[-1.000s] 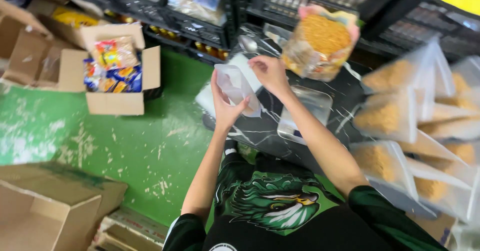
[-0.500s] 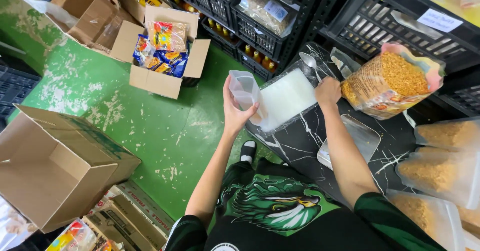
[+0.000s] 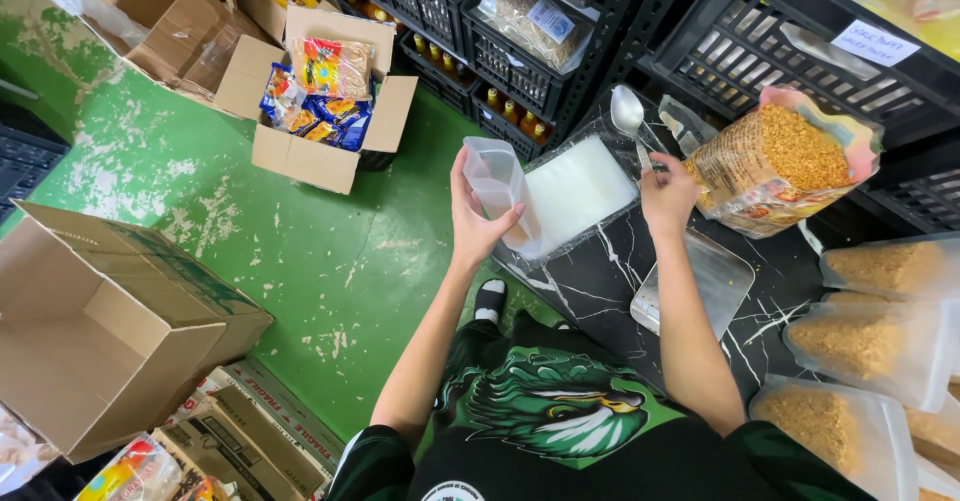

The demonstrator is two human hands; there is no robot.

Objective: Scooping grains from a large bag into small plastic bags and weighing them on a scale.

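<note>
My left hand (image 3: 473,223) holds an empty clear plastic pouch (image 3: 497,183) upright, its mouth open, above the edge of a black marble-patterned table (image 3: 610,276). My right hand (image 3: 667,193) grips the handle of a metal spoon (image 3: 630,119) whose bowl points away from me. Just right of the spoon stands a large open bag of yellow-brown grain (image 3: 780,161). A stack of flat clear pouches (image 3: 575,193) lies between my hands. A metal tray (image 3: 695,283) sits under my right forearm.
Filled clear pouches of grain (image 3: 875,346) lie at the right. Black plastic crates (image 3: 760,46) line the back. On the green floor stand an open carton of snack packets (image 3: 325,101), an empty carton (image 3: 100,331) and flattened cardboard (image 3: 255,431).
My view has swung left and steadied. My right hand has moved from the pouch stack to the spoon near the grain bag. The left hand keeps the pouch raised.
</note>
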